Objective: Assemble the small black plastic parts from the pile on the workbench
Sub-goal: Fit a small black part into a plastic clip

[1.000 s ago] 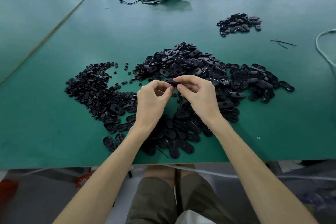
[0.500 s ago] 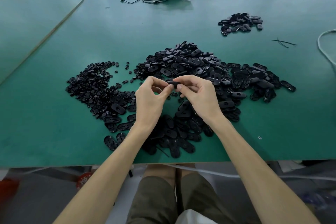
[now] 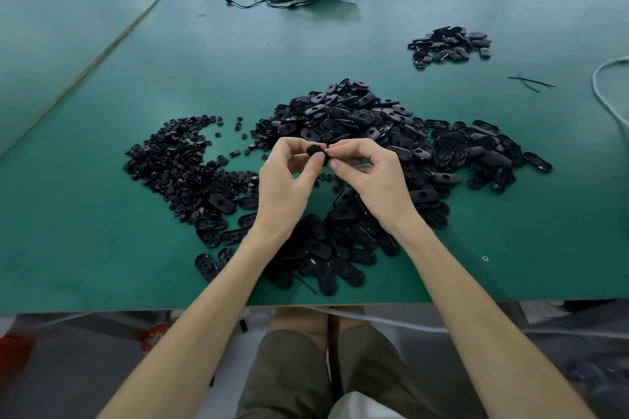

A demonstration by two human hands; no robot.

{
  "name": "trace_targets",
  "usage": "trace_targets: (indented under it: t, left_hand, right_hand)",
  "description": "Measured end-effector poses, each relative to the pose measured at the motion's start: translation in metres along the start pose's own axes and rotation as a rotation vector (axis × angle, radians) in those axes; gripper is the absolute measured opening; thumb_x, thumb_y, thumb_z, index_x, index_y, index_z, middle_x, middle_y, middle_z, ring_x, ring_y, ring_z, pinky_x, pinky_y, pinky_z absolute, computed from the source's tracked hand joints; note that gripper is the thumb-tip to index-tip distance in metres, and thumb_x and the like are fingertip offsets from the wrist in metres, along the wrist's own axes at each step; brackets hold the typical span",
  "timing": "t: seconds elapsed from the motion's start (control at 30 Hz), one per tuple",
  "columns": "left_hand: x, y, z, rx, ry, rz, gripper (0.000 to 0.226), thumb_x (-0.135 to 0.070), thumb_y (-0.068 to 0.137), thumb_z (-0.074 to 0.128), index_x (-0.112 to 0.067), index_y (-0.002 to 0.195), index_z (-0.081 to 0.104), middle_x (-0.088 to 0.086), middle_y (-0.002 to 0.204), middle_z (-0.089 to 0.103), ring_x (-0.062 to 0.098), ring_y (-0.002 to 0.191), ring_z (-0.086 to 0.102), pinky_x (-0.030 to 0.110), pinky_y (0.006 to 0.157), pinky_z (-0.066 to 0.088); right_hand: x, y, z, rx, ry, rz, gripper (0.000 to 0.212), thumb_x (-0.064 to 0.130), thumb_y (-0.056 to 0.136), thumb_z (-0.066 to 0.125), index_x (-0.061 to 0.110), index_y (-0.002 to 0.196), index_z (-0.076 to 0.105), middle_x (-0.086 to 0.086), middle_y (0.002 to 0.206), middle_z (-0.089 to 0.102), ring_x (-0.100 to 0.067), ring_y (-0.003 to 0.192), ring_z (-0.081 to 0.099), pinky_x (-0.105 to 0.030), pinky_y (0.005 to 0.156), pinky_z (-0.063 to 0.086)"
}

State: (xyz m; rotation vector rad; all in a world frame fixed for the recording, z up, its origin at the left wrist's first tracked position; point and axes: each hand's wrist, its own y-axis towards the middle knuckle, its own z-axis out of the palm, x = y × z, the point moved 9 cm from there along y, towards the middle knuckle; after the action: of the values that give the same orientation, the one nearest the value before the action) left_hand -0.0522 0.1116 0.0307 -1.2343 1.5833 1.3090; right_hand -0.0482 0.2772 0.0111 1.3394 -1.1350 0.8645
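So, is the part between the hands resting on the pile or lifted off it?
Lifted: the left hand and right hand pinch the part in the air above the pile.

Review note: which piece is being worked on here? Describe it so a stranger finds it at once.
On the green workbench, a big pile of black parts sprawls across the middle. Above it the left hand and right hand meet, and the black part sits pinched between them. Unlike every other piece, it is held clear of the bench.
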Motion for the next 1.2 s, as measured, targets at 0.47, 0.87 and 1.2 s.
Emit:
trace_targets:
  t: [0.47, 0.87, 1.2]
  left_hand:
    - [-0.008, -0.003, 0.009, 0.107, 0.045, 0.074, 0.033, 0.001, 0.101, 0.06, -0.018, 0.125, 0.074, 0.002, 0.114, 0.068, 0.018, 0.103, 0.068, 0.045, 0.083, 0.062]
    - [-0.003, -0.003, 0.01, 0.118, 0.041, 0.059, 0.037, 0.005, 0.098, 0.06, -0.016, 0.124, 0.075, 0.006, 0.106, 0.069, 0.022, 0.096, 0.07, 0.043, 0.09, 0.06]
    - [-0.007, -0.002, 0.003, 0.057, 0.08, 0.095, 0.034, 0.006, 0.091, 0.065, -0.017, 0.11, 0.08, 0.001, 0.104, 0.071, 0.015, 0.095, 0.069, 0.038, 0.084, 0.06]
  right_hand:
    - [0.0, -0.001, -0.002, -0.034, -0.005, 0.012, 0.013, 0.017, 0.094, 0.078, 0.018, 0.106, 0.074, 0.005, 0.099, 0.078, -0.012, 0.095, 0.073, -0.033, 0.088, 0.059]
    - [0.004, -0.005, 0.002, 0.005, -0.031, 0.001, 0.008, 0.009, 0.094, 0.076, 0.016, 0.095, 0.073, 0.009, 0.082, 0.077, -0.006, 0.079, 0.073, -0.021, 0.074, 0.055]
    - [0.006, -0.004, 0.004, 0.024, -0.078, 0.019, 0.013, 0.011, 0.091, 0.08, 0.02, 0.088, 0.073, 0.008, 0.082, 0.076, -0.01, 0.079, 0.07, -0.038, 0.081, 0.06]
